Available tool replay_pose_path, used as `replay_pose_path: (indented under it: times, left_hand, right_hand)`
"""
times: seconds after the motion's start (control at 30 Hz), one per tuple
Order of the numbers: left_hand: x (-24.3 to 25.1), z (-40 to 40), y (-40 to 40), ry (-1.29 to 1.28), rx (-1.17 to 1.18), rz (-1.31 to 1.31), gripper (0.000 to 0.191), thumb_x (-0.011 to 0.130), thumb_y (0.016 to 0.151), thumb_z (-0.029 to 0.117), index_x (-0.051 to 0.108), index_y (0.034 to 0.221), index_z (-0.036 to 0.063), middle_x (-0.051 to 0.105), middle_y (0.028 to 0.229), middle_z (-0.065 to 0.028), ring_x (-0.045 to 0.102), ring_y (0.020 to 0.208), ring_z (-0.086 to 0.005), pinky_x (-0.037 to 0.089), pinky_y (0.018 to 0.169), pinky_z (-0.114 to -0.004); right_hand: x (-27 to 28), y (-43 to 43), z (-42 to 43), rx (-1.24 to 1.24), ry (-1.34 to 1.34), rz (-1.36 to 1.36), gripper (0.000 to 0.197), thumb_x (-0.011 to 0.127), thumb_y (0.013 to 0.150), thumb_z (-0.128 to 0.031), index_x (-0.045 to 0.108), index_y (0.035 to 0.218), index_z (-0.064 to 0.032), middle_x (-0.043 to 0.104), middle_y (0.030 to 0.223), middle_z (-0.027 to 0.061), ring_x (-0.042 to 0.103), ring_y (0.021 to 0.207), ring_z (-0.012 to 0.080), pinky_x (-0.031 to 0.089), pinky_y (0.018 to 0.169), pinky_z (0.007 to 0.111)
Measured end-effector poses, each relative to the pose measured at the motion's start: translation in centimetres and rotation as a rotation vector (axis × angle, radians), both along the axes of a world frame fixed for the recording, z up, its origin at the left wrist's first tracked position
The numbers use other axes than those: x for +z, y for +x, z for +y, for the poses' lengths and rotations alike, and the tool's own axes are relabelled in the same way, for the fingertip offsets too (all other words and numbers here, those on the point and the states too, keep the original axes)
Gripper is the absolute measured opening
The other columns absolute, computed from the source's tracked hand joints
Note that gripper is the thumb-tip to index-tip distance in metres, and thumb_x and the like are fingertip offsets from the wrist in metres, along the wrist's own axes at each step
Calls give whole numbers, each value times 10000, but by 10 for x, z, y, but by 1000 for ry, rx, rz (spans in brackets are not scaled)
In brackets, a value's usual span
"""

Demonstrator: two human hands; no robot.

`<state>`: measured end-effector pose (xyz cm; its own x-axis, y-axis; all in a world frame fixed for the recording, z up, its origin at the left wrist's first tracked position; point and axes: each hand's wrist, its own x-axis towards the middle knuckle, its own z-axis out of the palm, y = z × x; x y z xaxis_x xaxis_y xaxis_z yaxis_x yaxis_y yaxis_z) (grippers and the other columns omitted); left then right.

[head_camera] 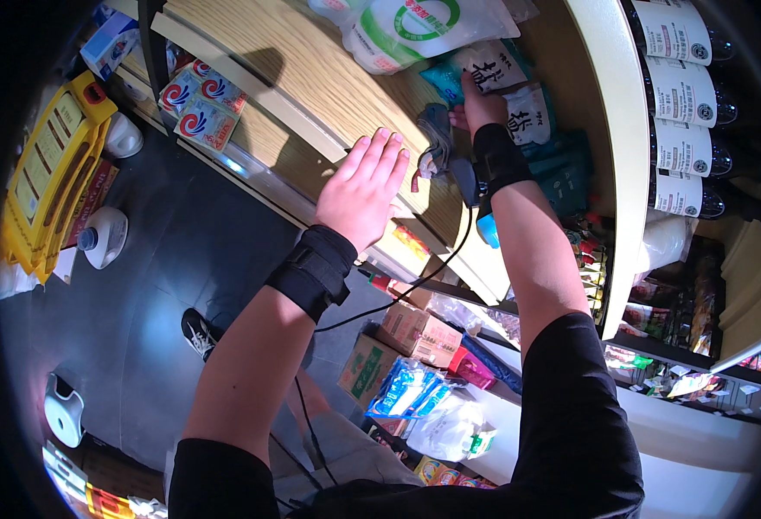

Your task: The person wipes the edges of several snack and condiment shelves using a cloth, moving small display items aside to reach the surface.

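My left hand lies palm down at the front edge of a wooden shelf, its fingers nearly together and straight. Farther in on the same shelf, my right hand reaches to a teal and white plastic packet, thumb on its surface; whether the fingers grip it cannot be told. A similar packet lies beside that wrist. Between the hands rests a crumpled grey cloth. Black bands wrap both wrists, and a black cable hangs from a dark device near the right one.
Large white and green bags lie at the shelf's far part. Dark bottles with white labels stand on the right shelf. Small boxes sit at the shelf's left. On the floor are cardboard boxes, a white jug and yellow packages.
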<state>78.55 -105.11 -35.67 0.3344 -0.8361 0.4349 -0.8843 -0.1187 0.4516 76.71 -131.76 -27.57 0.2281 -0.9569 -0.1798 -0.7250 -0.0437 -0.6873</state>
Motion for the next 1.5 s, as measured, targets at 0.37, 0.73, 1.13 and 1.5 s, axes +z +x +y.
replay_pose_path:
  times: [0.37,0.73,1.13,1.5]
  left_hand:
    - [1,1,-1,-11,6,-6,789,735,775,340,448,1442,32,417,1520,-139,308,1463,-299,176,1235,-435]
    - [3,3,1,-16,-10,49,827,766,745,372,457,1436,38,427,1516,-131,308,1465,-292,177,1234,-433]
    - [5,-1,-3,-17,-9,23,800,751,765,354,455,1437,35,417,1520,-141,309,1462,-306,191,1229,-437]
    - [4,2,-2,-9,1,11,798,751,774,371,456,1437,37,412,1524,-136,303,1465,-300,188,1229,-438]
  right_hand:
    - [2,8,6,131,-24,-87,474,825,825,-363,601,1008,12,666,826,121,702,651,201,588,524,301]
    - [36,-57,-6,202,-837,370,660,783,779,-376,551,1284,-18,615,1270,218,608,1161,384,471,1029,479]
    - [53,-104,-147,325,-779,741,615,729,875,-424,552,1304,-20,671,1174,237,656,1092,382,519,930,457]
    - [50,-95,-27,139,-803,648,435,675,910,-354,634,1216,-47,654,1193,229,631,1100,411,515,934,477]
